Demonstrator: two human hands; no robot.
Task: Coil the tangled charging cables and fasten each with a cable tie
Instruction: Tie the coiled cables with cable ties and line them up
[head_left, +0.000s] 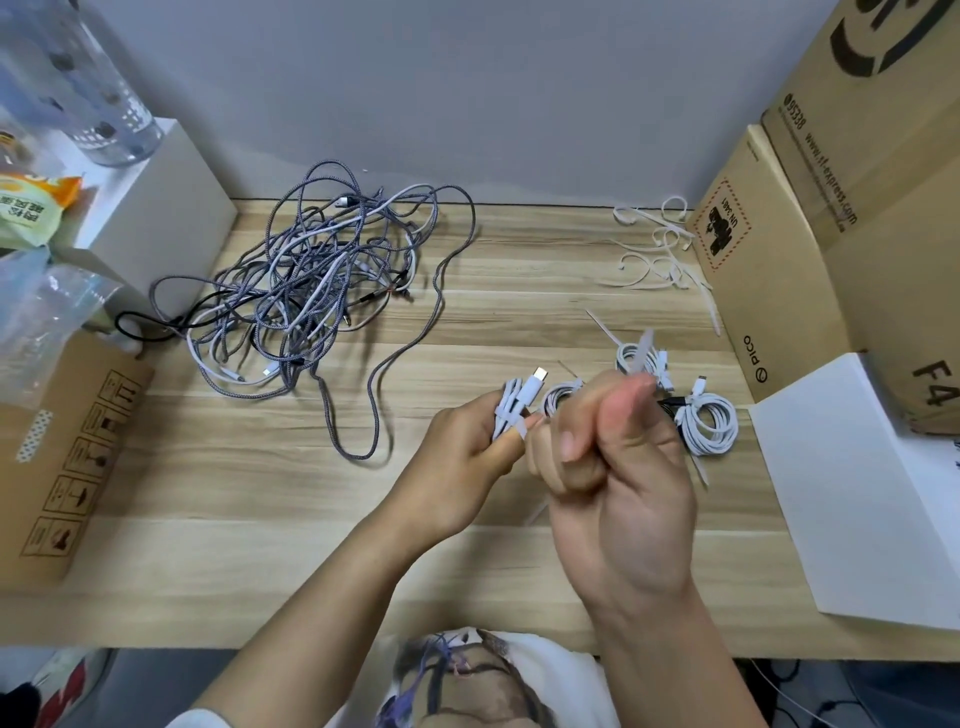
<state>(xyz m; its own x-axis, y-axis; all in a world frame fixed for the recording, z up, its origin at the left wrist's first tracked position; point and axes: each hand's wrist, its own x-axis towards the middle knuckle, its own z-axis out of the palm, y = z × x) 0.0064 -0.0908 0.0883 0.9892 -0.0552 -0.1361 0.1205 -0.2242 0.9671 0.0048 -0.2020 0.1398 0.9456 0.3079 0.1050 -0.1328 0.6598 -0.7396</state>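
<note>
Head view: the left hand grips a coiled white cable above the table, fingers curled round the bundle. The right hand, fingers curled shut, pinches the cable tie tail. Judgement: pull the tail straight and steadily while the coil is held firm. The tangled cables lie well apart, rear left.

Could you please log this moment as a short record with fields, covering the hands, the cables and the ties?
left hand: grips a coiled white cable, tie looped round it
right hand: pinches the tie's tail, pulling it
tangled cables: grey and white heap, far left of the table
finished coils: white, beside the right hand
spare cable ties: loose, by the cardboard box
</note>
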